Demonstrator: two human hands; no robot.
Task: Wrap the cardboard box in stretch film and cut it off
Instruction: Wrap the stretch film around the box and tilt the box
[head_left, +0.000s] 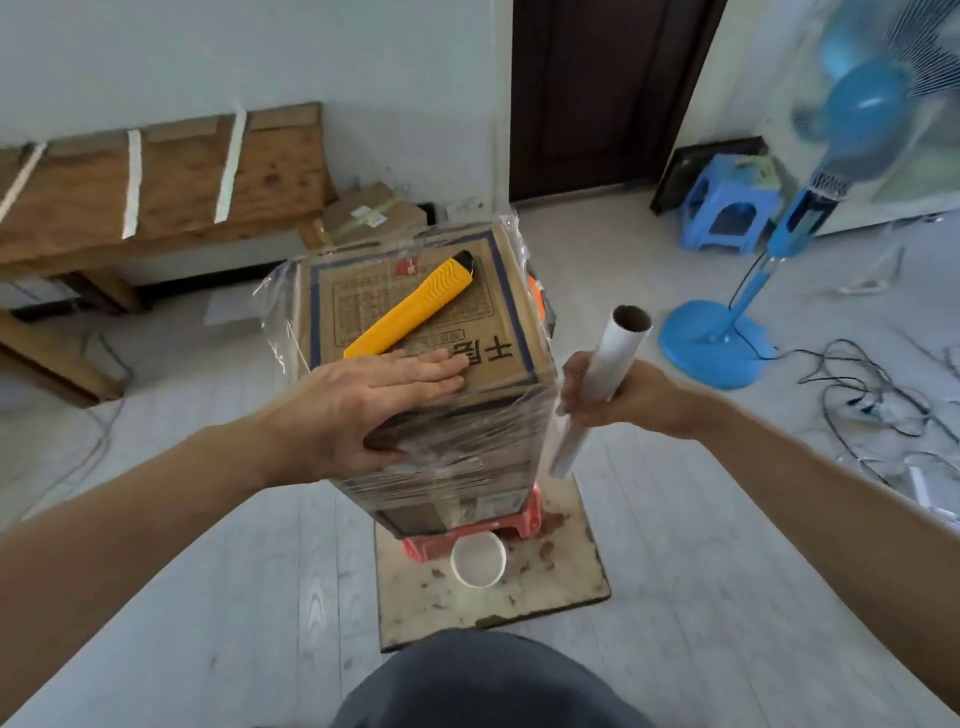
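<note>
Nearest to me, in front of the cardboard box (488, 332), a white cup (478, 558) stands on a stained board (561, 571) that lies on the floor. The box stands upright on a red stool (524, 514) set on that board, and clear stretch film (457, 441) is wound around its sides, with loose edges sticking up past its top corners.

The person's left hand (363, 400) lies on the near edge of the box top. Its fingers (436, 369) are straight and pressed flat on the cardboard, holding nothing, and the thumb hangs down over the filmed near side. Just right of the box, the right hand (628, 400) has its fingers curled tightly round a roll of film (621, 345), which tilts upright close against the box's near right corner.

A yellow utility knife (410, 306) lies diagonally on the box top, just beyond the left fingers.

Further right of the box stands a blue fan (795, 215), with cables (872, 384) strewn on the floor past it. Left of the box a wooden bench (171, 187) runs along the wall. Behind the box are a small blue stool (727, 202) and a dark door (608, 93).
</note>
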